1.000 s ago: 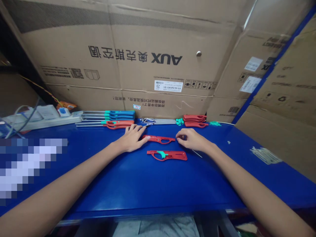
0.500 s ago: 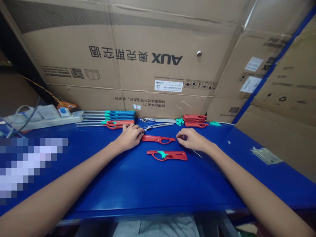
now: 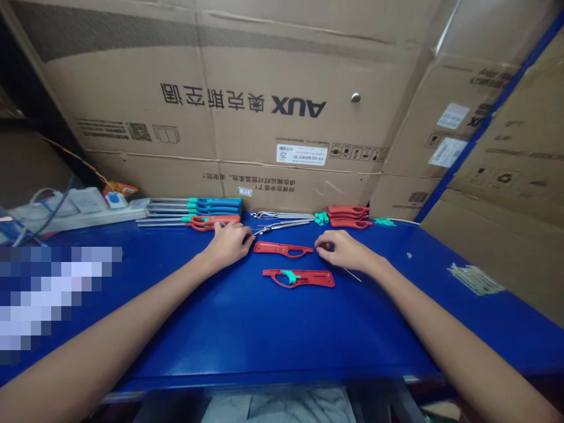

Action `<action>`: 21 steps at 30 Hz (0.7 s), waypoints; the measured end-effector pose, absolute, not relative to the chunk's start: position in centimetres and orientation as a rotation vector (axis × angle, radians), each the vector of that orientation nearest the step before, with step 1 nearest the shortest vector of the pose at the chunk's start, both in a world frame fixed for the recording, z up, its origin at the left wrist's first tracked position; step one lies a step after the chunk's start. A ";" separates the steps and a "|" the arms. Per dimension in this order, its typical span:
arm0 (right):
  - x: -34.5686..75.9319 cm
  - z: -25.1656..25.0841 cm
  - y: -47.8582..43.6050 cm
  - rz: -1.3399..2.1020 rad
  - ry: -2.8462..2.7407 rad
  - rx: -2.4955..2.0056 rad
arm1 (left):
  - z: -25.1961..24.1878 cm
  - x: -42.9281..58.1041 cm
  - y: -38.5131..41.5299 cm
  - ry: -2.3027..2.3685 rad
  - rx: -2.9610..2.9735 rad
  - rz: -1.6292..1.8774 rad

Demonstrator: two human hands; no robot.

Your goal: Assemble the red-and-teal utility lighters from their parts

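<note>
My left hand (image 3: 230,242) is closed, fingertips pinching the black-and-white wire (image 3: 259,232) at the end of a thin metal tube (image 3: 288,224). Just right of those fingers lies a red lighter handle half (image 3: 269,248), its inner side showing. At its other end my right hand (image 3: 338,247) is curled shut, with a thin metal rod (image 3: 353,275) sticking out below the palm; the rest of the rod is hidden. Closer to me rests another red handle half (image 3: 319,277) with a green trigger (image 3: 289,275) set in it.
Blue and red long lighters (image 3: 215,205) are stacked at the back left beside a white power strip (image 3: 79,214). Metal tubes, green caps (image 3: 321,218), red handle halves (image 3: 348,211) and green triggers (image 3: 384,221) line the cardboard wall (image 3: 247,64). Pale sticks (image 3: 474,278) lie at right.
My left hand has shifted slightly left, and the wired metal tube has slid a little left with it. My right hand and both near red handle halves stay where they were.
</note>
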State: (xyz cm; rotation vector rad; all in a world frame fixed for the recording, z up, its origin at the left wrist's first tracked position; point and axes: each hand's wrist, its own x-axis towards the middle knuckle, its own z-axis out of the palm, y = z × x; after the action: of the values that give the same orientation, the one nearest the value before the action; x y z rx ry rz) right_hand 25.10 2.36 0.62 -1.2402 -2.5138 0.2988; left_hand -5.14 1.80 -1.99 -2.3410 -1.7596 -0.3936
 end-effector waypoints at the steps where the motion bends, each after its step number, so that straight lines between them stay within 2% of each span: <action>1: 25.1 0.6 2.3 0.300 -2.512 -1.243 | -1.9 -5.1 1.8 -1.767 -2.328 -0.387; 12: 25.2 0.4 2.4 0.292 -2.506 -1.230 | -0.4 -4.6 1.0 -1.785 -2.178 -0.516; 15: 25.2 0.4 2.5 0.284 -2.509 -1.217 | -0.1 -4.7 1.1 -1.872 -2.201 -0.758; 21: 25.0 0.5 2.4 0.273 -2.510 -1.228 | 0.1 -5.2 1.9 -2.064 -2.136 -1.481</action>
State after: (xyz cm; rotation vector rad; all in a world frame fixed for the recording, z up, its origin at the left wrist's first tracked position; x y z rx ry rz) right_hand 25.03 2.43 0.50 -1.2282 -2.5098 0.2730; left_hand -5.19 1.88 0.11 -2.1361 -2.0635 -1.4812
